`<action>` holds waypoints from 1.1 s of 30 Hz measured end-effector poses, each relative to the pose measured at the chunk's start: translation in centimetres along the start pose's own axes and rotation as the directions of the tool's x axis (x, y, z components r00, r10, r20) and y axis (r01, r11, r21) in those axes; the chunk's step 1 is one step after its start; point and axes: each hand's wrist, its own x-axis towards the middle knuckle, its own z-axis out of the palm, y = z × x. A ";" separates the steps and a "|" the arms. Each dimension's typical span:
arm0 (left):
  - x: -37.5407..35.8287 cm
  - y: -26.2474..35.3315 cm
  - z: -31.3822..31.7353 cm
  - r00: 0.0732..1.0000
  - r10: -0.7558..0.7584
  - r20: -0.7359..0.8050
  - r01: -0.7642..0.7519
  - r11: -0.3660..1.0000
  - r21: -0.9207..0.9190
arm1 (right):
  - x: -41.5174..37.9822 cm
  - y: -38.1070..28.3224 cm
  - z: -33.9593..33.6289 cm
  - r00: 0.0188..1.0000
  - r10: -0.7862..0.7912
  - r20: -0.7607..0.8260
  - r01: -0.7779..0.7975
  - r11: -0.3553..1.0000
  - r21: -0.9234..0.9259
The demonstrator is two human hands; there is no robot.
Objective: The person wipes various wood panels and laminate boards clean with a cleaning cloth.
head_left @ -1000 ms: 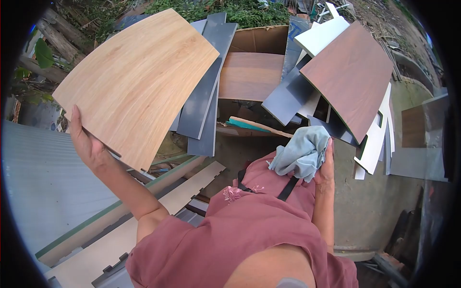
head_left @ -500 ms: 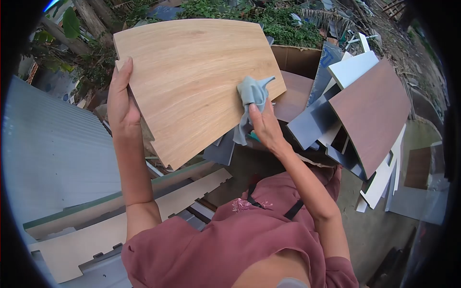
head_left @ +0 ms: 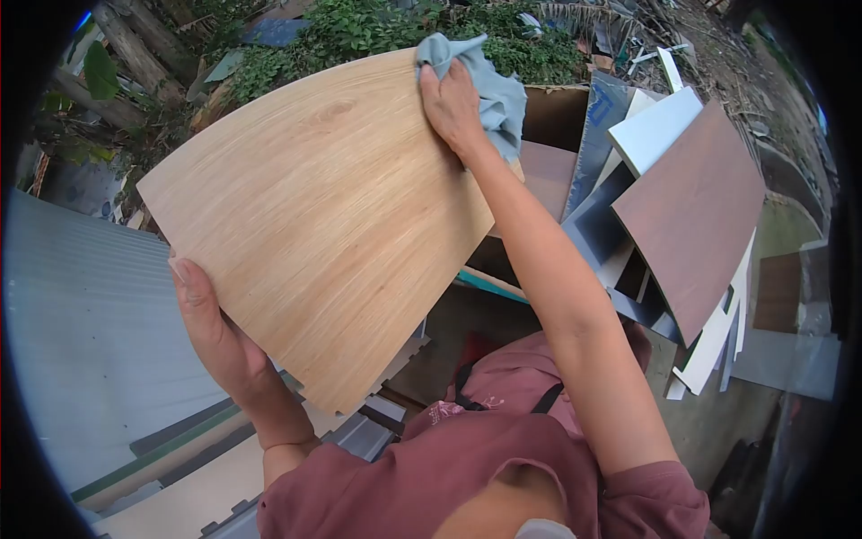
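A wood-grain board [head_left: 314, 207] is held up at a tilt in front of me, its pale face towards me. My left hand [head_left: 215, 328] grips its lower left edge, the thumb on the face and the fingers hidden behind. At the board's upper right corner, my right hand [head_left: 453, 108] presses a grey-blue cloth [head_left: 501, 103] against the surface. Part of the cloth hangs over the right edge.
On the right, a brown panel [head_left: 691, 216] leans with white and grey boards over an open cardboard box [head_left: 557, 108]. Corrugated metal sheeting [head_left: 90, 332] lies at left, with notched pale strips [head_left: 197, 472] below. Plants [head_left: 359, 45] grow behind.
My right hand has moved the cloth up along the board's right side to the top corner. My left hand has come lower, and the board is tilted more steeply.
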 end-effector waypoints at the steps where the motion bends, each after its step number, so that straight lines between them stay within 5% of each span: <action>1: -0.1 -0.1 0.1 1.000 0.012 -0.028 -0.013 0.999 -0.030 | -1.0 2.1 -1.2 0.948 0.315 -0.038 -0.318 0.941 -0.118; 4: 0.3 -0.5 -0.9 0.997 0.002 -0.082 -0.004 1.000 -0.028 | -6.6 6.5 -3.2 0.606 0.788 -0.108 -0.793 0.588 -0.157; 6: 0.2 -0.5 -0.5 0.997 -0.027 -0.079 0.022 0.998 -0.066 | -11.0 5.7 -3.0 0.731 0.678 -0.072 -0.678 0.712 -0.180; 8: 0.0 -0.5 -0.5 0.995 -0.060 -0.080 0.053 0.995 -0.086 | -15.1 0.9 -3.9 0.865 0.493 0.091 -0.477 0.866 -0.152; 9: 0.0 -0.5 -0.5 0.996 -0.052 -0.072 0.046 0.995 -0.087 | -17.5 -1.5 -3.2 0.930 0.367 0.020 -0.366 0.930 -0.041; 12: 0.0 -0.4 -0.9 0.998 -0.036 -0.055 0.032 0.996 -0.078 | -23.6 -11.2 -4.8 0.976 0.010 0.219 -0.030 0.995 0.090; 13: -0.2 -0.3 -1.0 0.999 -0.031 -0.041 0.028 0.997 -0.075 | -24.6 -13.1 -5.2 0.944 -0.150 0.295 0.114 0.984 0.136; 14: -0.7 -0.1 -0.6 0.999 -0.032 -0.039 0.029 0.997 -0.075 | -24.5 -14.4 -5.4 0.944 -0.150 0.293 0.114 0.984 0.135; 16: -1.8 0.5 0.2 0.999 -0.038 -0.026 0.037 0.999 -0.019 | -24.4 -16.0 -5.7 0.679 -0.611 0.406 0.523 0.791 0.316; 19: -2.1 0.1 -0.7 1.000 0.027 -0.010 -0.027 0.999 -0.027 | -21.3 -14.0 -5.0 0.801 -0.504 0.322 0.481 0.863 0.154; 22: -2.6 -0.2 -1.2 0.999 0.053 -0.006 -0.053 0.998 -0.017 | -17.2 -6.4 -3.5 0.998 -0.048 -0.041 0.049 0.998 0.028; 24: -2.8 -0.1 -1.0 0.999 0.052 0.008 -0.051 0.998 -0.029 | -16.3 -0.2 -3.7 0.918 0.393 -0.042 -0.394 0.919 -0.016; 29: -2.6 -0.2 -1.0 1.000 0.026 0.005 -0.026 0.998 -0.055 | -23.8 -6.5 -4.3 0.983 0.184 0.016 -0.184 0.983 0.011; 31: -2.6 -0.3 -1.3 1.000 0.013 -0.006 -0.014 0.999 -0.045 | -26.2 -11.9 -6.5 0.960 -0.123 0.252 0.118 0.992 0.032; 32: -2.6 -0.3 -1.3 1.000 0.012 -0.015 -0.013 0.999 -0.037 | -26.3 -12.1 -6.7 0.961 -0.117 0.249 0.112 0.993 0.033; 33: -2.6 -0.3 -1.3 1.000 0.013 -0.011 -0.014 0.999 -0.035 | -26.2 -12.2 -7.0 0.895 -0.318 0.314 0.311 0.948 0.075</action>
